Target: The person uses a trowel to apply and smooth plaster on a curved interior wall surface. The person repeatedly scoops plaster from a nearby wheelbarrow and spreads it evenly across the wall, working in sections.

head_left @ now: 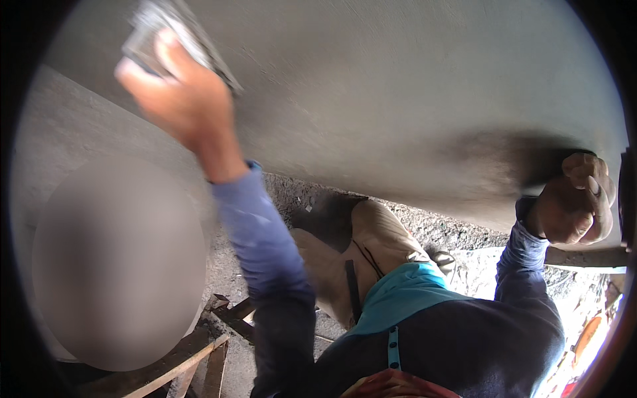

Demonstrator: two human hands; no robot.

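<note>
My left hand (189, 99) reaches up at the upper left, smeared a little by motion, its fingers wrapped round a flat plastering trowel (199, 43). The trowel's long straight blade lies at or close to the smooth grey plastered wall (371, 99); I cannot tell whether it touches. At the far right, my right hand (577, 202) is closed with curled fingers beside the wall, a dark shadow next to it. Whatever it may hold is hidden.
At the lower left stands a wooden frame (192, 361) with rough bars. A blurred grey oval covers the area above it. Rough, gritty ground (471, 235) runs along the wall's foot. Bright light falls at the lower right, near an orange-brown object (587, 341).
</note>
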